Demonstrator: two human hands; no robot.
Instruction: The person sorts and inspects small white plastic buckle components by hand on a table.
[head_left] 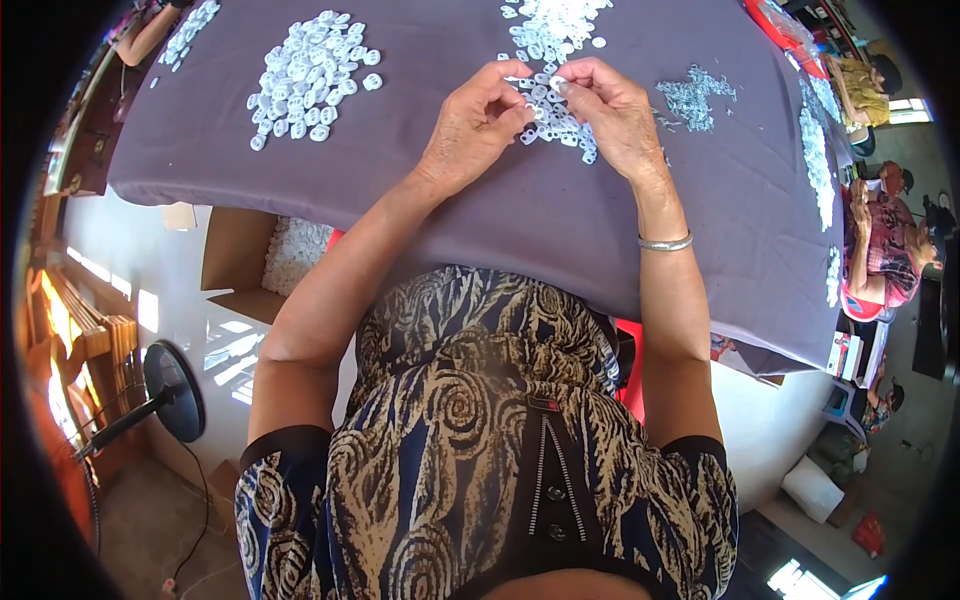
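Observation:
Over the purple-grey tablecloth, my left hand [478,122] pinches a small white plastic piece [536,113] between thumb and fingertips. Facing it, my right hand [617,112] grips another small white piece [558,85] at its fingertips. The two pieces are apart. Under and between my hands lies a loose pile of small whitish plastic parts with holes [565,127]. Beyond it spreads a larger heap of white pieces [556,25]. To the left is a heap of rounded white pieces [305,80]; to the right, a scatter of small silvery metal bits [695,98].
A cardboard box [235,255] full of white pieces stands below the table's near edge on the left. More white pieces [815,165] line the table's right side, where another person [885,235] sits. A red tray [783,35] lies at the far right. A black round-based stand [175,390] is at the lower left.

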